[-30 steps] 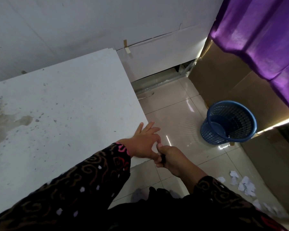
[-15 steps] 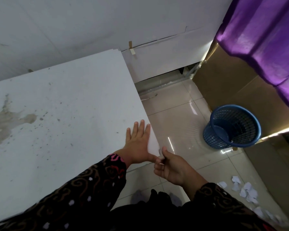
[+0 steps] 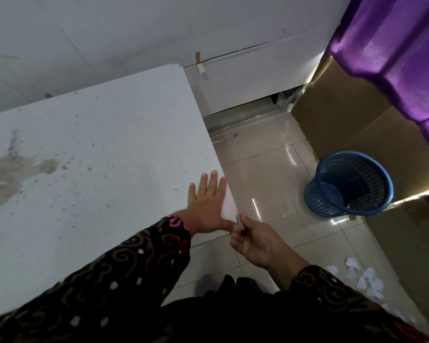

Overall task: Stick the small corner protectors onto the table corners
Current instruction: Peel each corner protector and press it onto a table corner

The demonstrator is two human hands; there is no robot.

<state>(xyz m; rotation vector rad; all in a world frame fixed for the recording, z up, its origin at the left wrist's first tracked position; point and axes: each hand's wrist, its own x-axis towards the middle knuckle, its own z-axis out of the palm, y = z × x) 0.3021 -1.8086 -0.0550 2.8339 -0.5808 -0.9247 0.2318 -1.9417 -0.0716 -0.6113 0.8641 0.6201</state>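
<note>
Left sleeve, lower left of frame: black cloth, brown scroll pattern, scattered small pale dots. The cuff carries pink-red curls where it meets my left grip. Right sleeve, lower right: same black cloth and brown scrolls, cuff ending at the wrist of my right grip; a red patch shows near the bottom edge. Dark garment across bottom centre, detail unreadable.

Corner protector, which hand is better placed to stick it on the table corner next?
Right. The right hand pinches the protector beside the table's near corner; the left hand lies flat on the top, holding nothing.
</note>
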